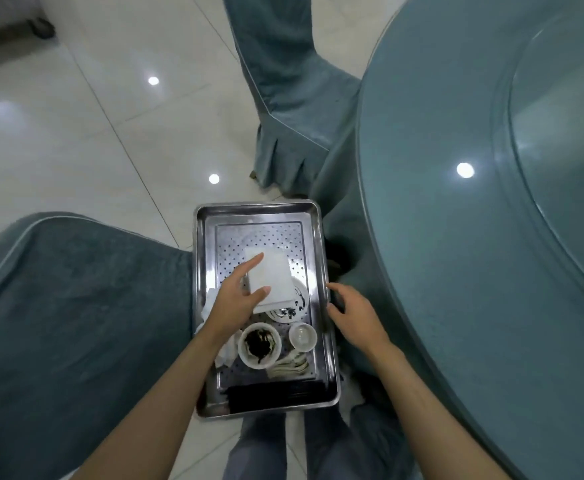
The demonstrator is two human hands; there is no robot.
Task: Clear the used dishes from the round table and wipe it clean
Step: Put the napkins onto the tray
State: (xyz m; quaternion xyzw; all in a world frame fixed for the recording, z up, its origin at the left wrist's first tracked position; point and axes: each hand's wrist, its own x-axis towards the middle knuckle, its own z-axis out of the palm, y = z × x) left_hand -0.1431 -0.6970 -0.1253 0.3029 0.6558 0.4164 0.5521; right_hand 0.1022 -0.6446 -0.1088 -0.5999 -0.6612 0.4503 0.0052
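I get one head-worn wide-angle view, facing forward and steeply down. The rectangular perforated stainless-steel tray (259,233) sits close below, at frame centre. Right of the tray, the round blue-grey glass-topped table (439,237) bows with the lens.

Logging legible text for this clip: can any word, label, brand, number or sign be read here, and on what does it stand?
No readable text anywhere in this view.
Plate under the folded white cloth: dark brush-like marks, too blurred to tell whether they are writing.
Steel tray, bowl, small cup: no markings seen.
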